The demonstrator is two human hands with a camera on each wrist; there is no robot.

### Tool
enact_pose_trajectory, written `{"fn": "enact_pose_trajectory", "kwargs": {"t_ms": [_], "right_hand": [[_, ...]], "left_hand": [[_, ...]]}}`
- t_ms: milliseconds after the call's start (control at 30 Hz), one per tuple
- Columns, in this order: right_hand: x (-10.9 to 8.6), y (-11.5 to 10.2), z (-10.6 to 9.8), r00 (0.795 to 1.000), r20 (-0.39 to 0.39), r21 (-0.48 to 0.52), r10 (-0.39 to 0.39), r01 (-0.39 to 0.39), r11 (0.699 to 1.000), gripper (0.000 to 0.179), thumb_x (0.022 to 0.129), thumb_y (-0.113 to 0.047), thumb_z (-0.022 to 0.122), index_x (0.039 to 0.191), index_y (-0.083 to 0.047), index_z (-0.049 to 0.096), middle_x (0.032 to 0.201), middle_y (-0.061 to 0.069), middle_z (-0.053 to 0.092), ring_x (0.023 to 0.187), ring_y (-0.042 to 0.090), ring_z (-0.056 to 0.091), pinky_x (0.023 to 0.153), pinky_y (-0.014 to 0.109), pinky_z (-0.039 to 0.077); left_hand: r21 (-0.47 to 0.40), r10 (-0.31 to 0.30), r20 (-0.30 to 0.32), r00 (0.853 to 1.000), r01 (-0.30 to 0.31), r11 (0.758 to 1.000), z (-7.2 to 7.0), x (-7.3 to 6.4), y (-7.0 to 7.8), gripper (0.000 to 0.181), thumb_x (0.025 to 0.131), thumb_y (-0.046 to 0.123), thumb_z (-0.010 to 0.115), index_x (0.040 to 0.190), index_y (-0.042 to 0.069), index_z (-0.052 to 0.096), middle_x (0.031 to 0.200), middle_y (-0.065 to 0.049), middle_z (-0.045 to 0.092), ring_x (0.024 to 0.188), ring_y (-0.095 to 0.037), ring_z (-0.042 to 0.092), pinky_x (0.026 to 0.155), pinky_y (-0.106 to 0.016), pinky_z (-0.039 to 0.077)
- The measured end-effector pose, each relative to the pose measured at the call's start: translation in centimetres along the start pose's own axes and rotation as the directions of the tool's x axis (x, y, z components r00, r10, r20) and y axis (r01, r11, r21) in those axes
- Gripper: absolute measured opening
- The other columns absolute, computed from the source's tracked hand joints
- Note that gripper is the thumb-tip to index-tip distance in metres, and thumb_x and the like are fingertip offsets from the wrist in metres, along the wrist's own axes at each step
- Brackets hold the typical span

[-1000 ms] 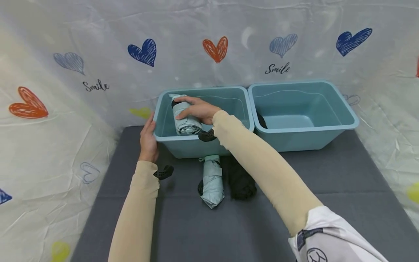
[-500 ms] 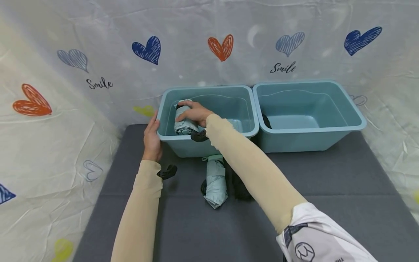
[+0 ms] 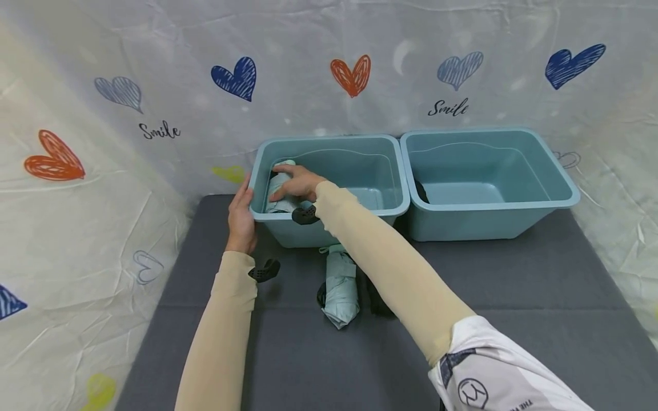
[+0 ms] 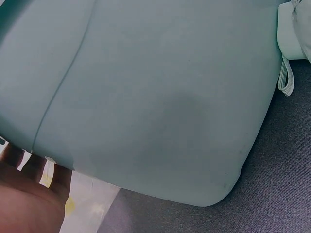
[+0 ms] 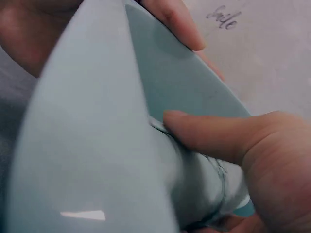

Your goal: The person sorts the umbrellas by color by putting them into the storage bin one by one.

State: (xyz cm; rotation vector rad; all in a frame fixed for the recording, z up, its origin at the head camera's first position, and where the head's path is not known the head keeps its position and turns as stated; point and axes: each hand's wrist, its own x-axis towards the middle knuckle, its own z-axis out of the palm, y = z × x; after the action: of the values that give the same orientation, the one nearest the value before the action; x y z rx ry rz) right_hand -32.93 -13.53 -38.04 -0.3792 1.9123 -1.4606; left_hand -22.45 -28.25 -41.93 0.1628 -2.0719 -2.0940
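Note:
Inside the left blue bin, against its left end, lies a pale mint folded umbrella. My right hand grips it from above, with the thumb along its near side in the right wrist view. The front wall of the bin hides the lower part of that umbrella. My left hand rests on the bin's outer left side, its fingers straight and reaching up to the rim. A second mint folded umbrella lies on the grey table in front of the bin.
A matching blue bin stands directly to the right, with a dark object at its left end. Partly under my right forearm lies a black bundle. A patterned cloth hangs behind both bins.
My right hand has lowered the umbrella deeper into the left bin and shifted it toward the left end. The left hand stays at the bin's side. The head view has shifted slightly.

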Motion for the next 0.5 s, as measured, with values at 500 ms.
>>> {"fn": "enact_pose_trajectory", "kwargs": {"t_ms": [500], "right_hand": [[-0.61,0.04,-0.20,0.990,0.120,-0.098,0.080,-0.069,0.993,0.078,0.098,-0.006,0.068,0.163,-0.023,0.028,0.169,0.006,0.016,0.142,0.028,0.040,0.096,0.036,0.049]], "left_hand": [[-0.007,0.020,-0.004,1.000,-0.020,1.000,-0.08,0.25,-0.41,0.050,0.113,0.031,0.029,0.163,0.029,0.025,0.169,0.004,0.017,0.152,-0.022,0.023,0.120,-0.046,0.025]]}}
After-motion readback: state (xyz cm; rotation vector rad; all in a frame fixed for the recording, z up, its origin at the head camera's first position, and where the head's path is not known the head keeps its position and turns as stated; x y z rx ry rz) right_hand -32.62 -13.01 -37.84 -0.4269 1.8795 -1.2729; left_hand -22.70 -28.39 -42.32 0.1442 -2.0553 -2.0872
